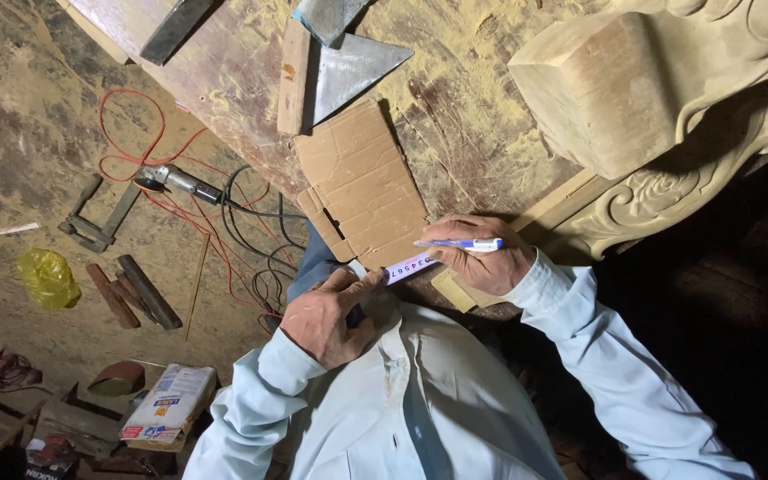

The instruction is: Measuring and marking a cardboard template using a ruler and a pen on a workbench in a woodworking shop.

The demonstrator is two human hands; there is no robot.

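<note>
My right hand [484,263] grips a blue and white pen [460,244], its tip pointing left over the near edge of a flat piece of brown cardboard [362,187]. The cardboard lies on a sawdust-covered wooden workbench [455,116]. A white ruler strip [408,267] with printed marks runs along the cardboard's near edge, between both hands. My left hand [326,317] presses its thumb and fingers on the ruler's left end. Both arms wear pale blue sleeves.
A large carved wooden piece [668,98] fills the upper right. A metal triangle [348,67] and a wood strip [293,76] lie beyond the cardboard. On the floor are an angle grinder [171,180] with red and black cords, a clamp [100,218], a yellow bag [46,277] and a box [169,404].
</note>
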